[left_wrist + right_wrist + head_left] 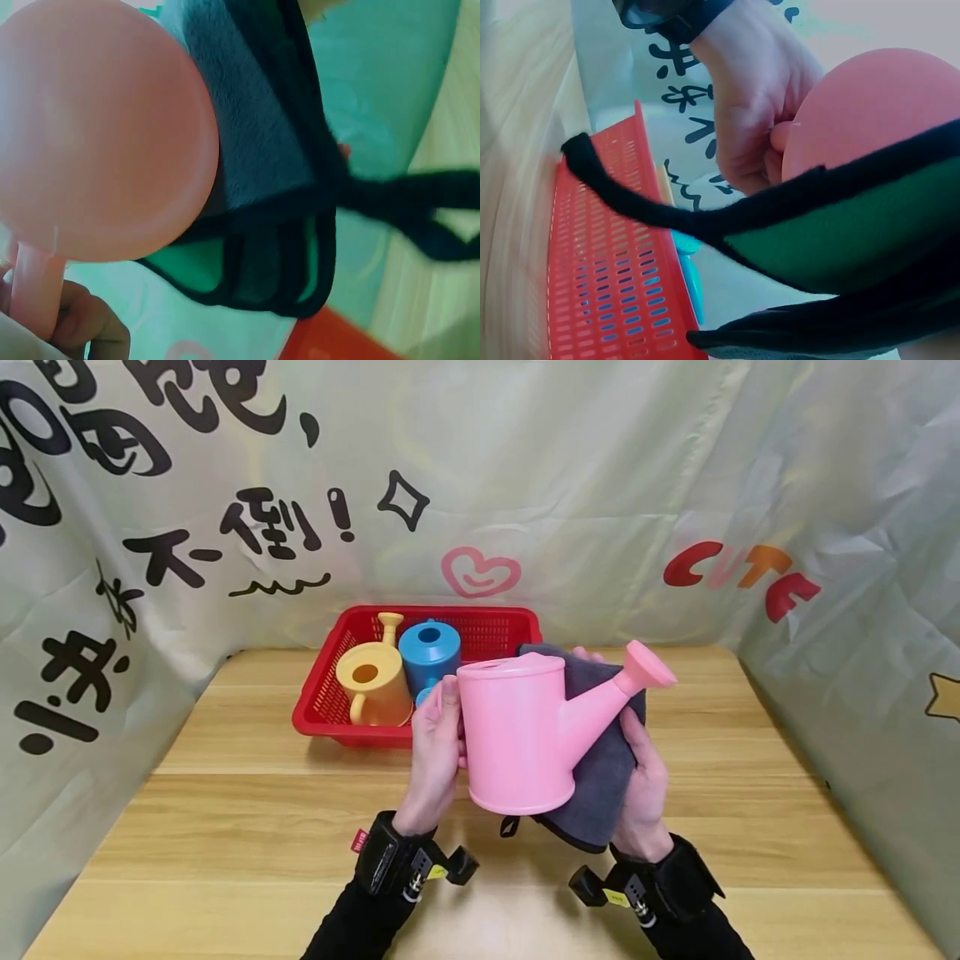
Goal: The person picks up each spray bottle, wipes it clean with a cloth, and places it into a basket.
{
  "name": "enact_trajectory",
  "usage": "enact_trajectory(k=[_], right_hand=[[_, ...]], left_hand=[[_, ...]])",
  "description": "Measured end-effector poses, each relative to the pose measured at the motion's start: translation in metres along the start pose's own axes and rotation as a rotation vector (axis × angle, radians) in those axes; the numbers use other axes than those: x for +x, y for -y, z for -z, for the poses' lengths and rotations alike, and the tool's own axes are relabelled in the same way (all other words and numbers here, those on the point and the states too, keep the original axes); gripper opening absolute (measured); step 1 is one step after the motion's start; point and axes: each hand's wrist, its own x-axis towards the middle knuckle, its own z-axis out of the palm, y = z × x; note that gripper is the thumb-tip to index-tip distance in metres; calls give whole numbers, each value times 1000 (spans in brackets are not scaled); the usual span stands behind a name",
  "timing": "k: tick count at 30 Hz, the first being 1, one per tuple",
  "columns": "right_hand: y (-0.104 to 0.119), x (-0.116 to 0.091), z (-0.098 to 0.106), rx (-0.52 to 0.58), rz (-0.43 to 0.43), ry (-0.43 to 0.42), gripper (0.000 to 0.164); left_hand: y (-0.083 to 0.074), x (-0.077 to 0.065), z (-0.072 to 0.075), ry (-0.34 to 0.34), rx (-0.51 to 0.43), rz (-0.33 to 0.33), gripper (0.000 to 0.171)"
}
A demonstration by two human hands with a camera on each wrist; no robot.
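In the head view my left hand [433,756] grips the handle of a pink watering can [513,735], held upright above the table with its spout pointing right. The left wrist view shows the can's round base [105,135] and curled fingers [94,322] around the handle. My right hand [643,785] holds a dark grey cloth [603,785] against the can's far right side, behind the spout. Green shows on the cloth's reverse [840,240], and a black loop [509,826] hangs from its dark edging. Most of the right fingers are hidden behind the cloth.
A red plastic basket [311,720] stands at the back of the wooden table [247,835]. Inside it are a yellow watering can [386,681] and a blue watering can [431,647]. A pale printed sheet [585,527] hangs behind and along the sides.
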Motion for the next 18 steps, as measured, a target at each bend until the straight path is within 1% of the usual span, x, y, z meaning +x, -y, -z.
enact_trajectory(k=[2, 4, 6, 8, 10, 14, 16, 18], right_hand=[[0, 0, 0, 29, -2, 2, 53], [0, 0, -1, 56, -18, -1, 53], [0, 0, -2, 62, -39, -11, 55], [0, -1, -3, 72, -62, -25, 56], [-1, -2, -4, 107, -85, -29, 56], [-4, -3, -4, 205, -138, -23, 57], [-5, -3, -4, 225, -147, -19, 58], [-6, -4, -3, 213, -145, -23, 58]], left_hand=[[2, -1, -2, 22, -68, 47, 38], [4, -3, -5, 29, -138, 92, 41], [7, -5, -9, 40, -204, 120, 40], [10, -8, -13, 47, -246, 149, 38], [12, -11, -15, 54, -269, 178, 36], [14, -14, -18, 50, -281, 223, 34], [15, -15, -18, 48, -271, 216, 33], [15, -15, -18, 52, -270, 181, 33]])
